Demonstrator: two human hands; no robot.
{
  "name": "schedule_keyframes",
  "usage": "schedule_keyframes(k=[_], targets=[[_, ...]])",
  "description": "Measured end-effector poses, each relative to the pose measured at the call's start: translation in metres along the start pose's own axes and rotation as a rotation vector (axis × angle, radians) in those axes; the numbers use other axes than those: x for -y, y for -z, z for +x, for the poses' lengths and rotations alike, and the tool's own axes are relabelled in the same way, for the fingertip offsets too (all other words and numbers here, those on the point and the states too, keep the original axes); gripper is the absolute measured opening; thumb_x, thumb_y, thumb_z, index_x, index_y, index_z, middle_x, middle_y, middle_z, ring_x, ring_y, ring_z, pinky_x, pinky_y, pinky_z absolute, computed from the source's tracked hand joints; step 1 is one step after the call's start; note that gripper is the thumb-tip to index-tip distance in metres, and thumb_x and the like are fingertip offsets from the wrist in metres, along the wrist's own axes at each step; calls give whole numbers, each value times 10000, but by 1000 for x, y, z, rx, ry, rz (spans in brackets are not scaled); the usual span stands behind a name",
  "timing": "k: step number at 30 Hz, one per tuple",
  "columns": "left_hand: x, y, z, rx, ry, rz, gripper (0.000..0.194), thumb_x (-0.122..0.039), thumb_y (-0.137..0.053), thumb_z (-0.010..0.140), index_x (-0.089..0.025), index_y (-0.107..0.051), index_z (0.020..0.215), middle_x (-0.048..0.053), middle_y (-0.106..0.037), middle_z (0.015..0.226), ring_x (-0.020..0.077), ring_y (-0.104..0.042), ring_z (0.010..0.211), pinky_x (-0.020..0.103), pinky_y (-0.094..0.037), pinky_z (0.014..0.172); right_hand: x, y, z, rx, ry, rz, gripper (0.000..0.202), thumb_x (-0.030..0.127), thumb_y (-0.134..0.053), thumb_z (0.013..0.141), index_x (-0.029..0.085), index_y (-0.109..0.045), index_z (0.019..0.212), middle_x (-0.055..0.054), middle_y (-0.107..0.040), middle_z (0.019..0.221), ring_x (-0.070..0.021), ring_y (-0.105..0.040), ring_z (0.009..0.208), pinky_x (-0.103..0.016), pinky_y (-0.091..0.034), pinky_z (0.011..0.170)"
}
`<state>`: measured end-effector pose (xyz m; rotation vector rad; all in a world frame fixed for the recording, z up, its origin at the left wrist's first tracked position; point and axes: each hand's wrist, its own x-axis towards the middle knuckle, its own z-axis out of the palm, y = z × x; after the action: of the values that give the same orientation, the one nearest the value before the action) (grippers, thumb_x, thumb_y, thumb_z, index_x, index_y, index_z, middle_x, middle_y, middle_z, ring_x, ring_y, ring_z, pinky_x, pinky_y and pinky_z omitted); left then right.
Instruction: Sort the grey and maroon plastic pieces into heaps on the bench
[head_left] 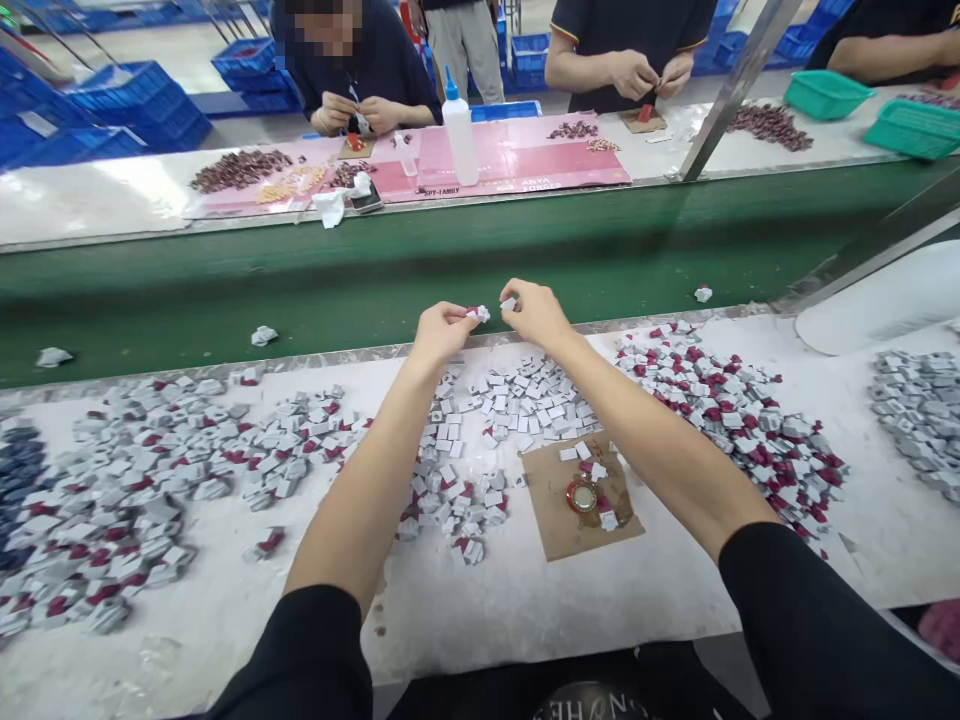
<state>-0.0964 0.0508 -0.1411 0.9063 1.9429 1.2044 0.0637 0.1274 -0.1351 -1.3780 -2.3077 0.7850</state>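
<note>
Both hands are raised over the far edge of the white table, a small gap between them. My left hand [444, 330] pinches a small white and dark red piece [478, 314] at its fingertips. Closed on a small white piece [509, 303] is my right hand [534, 312]. Below them lies a heap of white pieces [536, 400]. Nearer to me, a brown cardboard square [547, 525] carries a small round red-rimmed container [581, 496] and a few loose pieces.
Heaps of grey-white and red pieces lie left [127, 500] and right [739, 420]. A green belt [375, 285] runs beyond the table. Across it, people work beside a white bottle [460, 140]. A white cylinder [877, 300] lies at right.
</note>
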Motion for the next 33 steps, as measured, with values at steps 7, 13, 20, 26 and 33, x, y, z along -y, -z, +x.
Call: schedule_keyframes(k=[7,13,20,26,33], targets=[[-7,-44,13,139,-37,161,272,-112,-891,726,-234,-658,797,67,-732,875,311,-722,1002,442,-554,1034,-56,62,-104,-169,-24,560,134,370,-763,1009,242,-727,992,-73,-771,1071,-211,-779,808,-386,-661,741],[-1,-21,-34,178,-350,532,410,-234,-800,804,-222,-728,1207,175,-679,1290,452,-564,1357,600,-436,1227,-73,82,-215,-215,-235,710,514,505,-1053,777,234,-768,1108,-48,-783,913,-233,-785,781,-402,-695,740],[14,-9,-67,334,-498,793,278,-340,-694,852,-226,-774,1093,173,-723,1201,466,-576,1334,632,-418,1240,-73,68,-268,-203,-365,889,490,507,-1101,688,243,-788,957,-28,-800,887,-213,-775,852,-367,-674,804],[4,-11,-63,330,-460,787,154,-290,-767,780,-247,-733,924,170,-774,1186,493,-615,1341,633,-440,1230,-67,61,-295,-269,-318,890,328,535,-983,854,264,-844,977,-43,-832,931,-226,-794,846,-405,-706,816],[-19,-3,-109,218,-482,361,172,-303,-758,861,-250,-747,1024,112,-798,1054,358,-736,1049,505,-564,1046,-40,43,-324,-258,-203,642,105,371,-856,990,280,-877,1040,-59,-885,1052,-266,-847,986,-450,-724,935]])
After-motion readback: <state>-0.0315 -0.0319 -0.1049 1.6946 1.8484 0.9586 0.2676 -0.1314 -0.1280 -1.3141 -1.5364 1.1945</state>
